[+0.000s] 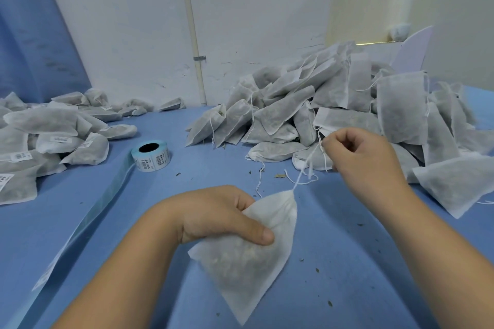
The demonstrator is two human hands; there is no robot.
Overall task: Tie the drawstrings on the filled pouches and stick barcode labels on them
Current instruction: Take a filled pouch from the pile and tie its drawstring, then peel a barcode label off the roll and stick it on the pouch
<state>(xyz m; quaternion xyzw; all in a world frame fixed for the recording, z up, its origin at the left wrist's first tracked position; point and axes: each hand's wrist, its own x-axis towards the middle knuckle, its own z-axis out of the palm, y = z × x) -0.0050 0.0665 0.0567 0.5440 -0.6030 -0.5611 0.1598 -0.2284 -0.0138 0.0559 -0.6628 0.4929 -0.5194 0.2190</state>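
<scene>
Our left hand (222, 216) grips a filled white pouch (248, 262) just below its gathered neck. The thumb lies across the front and the fingers curl behind. The pouch sits in front of the label roll (151, 155), nearer to us and a little to its right, and hangs tilted with its bottom corner pointing toward us above the blue bench (347, 262).

Our right hand (366, 155) is closed, with finger and thumb pinching the drawstring (302, 176). The string runs taut from the pouch's puckered neck up to that pinch, well to the right of the roll, and loose ends dangle below the fingers.

The roll of barcode labels stands on its side on the bench. A pale backing strip (80, 222) trails from it toward our left elbow.

To the right of the roll and behind our right hand, a tall heap of filled pouches (334, 115) with loose strings leans against the white wall. To the left of the roll lies a lower spread of pouches bearing stuck labels (40, 141). Small dried flakes (279, 176) dot the bench on the roll's right.
</scene>
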